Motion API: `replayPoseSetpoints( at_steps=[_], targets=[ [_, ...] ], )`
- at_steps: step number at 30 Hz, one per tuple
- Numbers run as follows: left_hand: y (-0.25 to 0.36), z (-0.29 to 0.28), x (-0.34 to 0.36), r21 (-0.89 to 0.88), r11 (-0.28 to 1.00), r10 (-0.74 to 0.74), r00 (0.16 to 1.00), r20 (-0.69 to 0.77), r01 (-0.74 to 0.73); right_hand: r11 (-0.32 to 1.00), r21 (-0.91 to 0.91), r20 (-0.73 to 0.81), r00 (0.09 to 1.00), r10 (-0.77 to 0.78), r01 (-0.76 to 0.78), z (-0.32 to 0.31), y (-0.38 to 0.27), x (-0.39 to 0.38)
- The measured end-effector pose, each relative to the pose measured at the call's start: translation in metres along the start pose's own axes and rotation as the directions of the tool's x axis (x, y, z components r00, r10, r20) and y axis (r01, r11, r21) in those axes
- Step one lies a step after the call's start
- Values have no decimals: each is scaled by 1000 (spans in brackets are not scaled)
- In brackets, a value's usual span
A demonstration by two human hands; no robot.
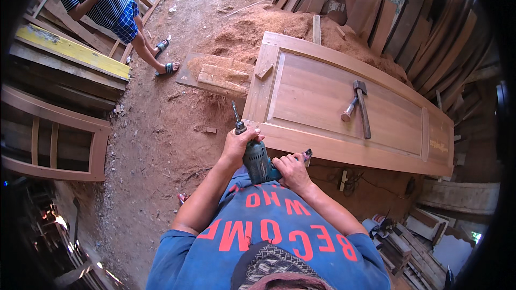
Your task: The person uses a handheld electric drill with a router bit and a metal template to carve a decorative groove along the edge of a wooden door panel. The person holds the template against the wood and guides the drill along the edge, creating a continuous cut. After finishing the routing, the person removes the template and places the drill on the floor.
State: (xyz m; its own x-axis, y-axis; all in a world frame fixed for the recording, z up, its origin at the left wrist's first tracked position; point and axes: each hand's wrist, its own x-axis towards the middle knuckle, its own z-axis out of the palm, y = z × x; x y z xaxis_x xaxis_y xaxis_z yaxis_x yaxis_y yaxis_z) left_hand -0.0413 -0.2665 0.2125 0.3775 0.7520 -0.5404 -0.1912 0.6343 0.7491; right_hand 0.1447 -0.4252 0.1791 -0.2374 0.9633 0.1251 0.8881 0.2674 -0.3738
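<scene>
A teal power drill (257,160) is held close against my shirt, its long spiral bit (235,110) pointing away from me. My left hand (241,145) is wrapped round the front of the drill by the chuck. My right hand (293,171) is closed on the handle at its rear. A small dark object (307,153) shows just beyond the right fingers; its kind is unclear. Right of the drill lies a panelled wooden door (333,86). On it rest a hammer (363,108) and, beside that, a chisel-like tool (349,109). A small wood block (264,70) sits near its left end.
Sawdust (242,29) is heaped behind the door, next to a low board (188,70) with wood pieces on it. Planks (419,32) lean at the far right. A person (99,0) stands at the far left. A wooden frame (97,153) lies at the left.
</scene>
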Motion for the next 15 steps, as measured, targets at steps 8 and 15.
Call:
replayPoseSetpoints(
  at_steps=[8,15],
  targets=[
    [-9,0,-12,38,996,82,987,-139,-77,998,-61,15,999,-33,34,-9,-7,-4],
    [-10,-1,-28,-1,997,81,989,-127,-82,998,1,15,998,-69,69,-7,-9,-9]
  ],
)
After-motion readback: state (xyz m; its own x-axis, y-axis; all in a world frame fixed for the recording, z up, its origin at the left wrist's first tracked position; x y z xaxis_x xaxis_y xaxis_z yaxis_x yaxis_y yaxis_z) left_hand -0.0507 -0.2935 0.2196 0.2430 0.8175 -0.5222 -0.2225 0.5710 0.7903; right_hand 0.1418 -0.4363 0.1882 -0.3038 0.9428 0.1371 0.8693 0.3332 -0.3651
